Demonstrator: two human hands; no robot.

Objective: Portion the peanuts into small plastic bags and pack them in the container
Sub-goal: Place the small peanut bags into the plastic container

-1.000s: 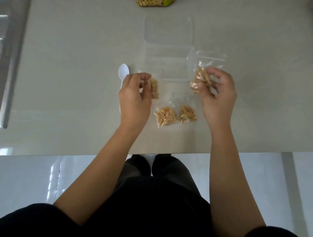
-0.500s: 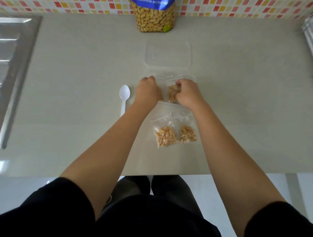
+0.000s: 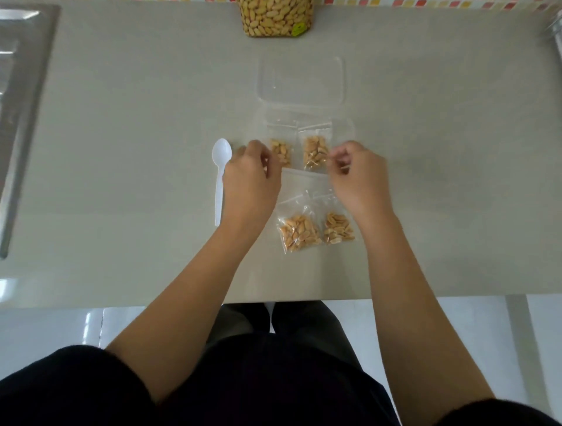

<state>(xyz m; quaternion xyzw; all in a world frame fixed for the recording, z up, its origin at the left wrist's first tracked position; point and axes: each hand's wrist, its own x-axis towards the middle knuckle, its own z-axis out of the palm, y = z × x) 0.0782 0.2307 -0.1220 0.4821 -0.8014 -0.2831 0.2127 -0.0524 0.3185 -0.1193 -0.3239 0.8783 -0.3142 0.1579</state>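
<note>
Seen from the head camera, the left packed bag (image 3: 281,150) and the right packed bag (image 3: 316,150) of peanuts lie side by side inside the clear container (image 3: 347,127). Two more filled bags (image 3: 299,232) rest on the counter (image 3: 121,152) between the wrists. The left hand (image 3: 251,179) and the right hand (image 3: 360,179) hang curled at the packed bags' near edges; I cannot tell if either is pinching plastic. A white spoon (image 3: 219,176) lies just left.

A kitchen, plainly: a steel sink (image 3: 21,91) is let into the left end of the pale grey worktop (image 3: 137,182), bright little mosaic tiles (image 3: 425,2) run along the wall behind, and glossy white floor tiles (image 3: 54,328) lie below
</note>
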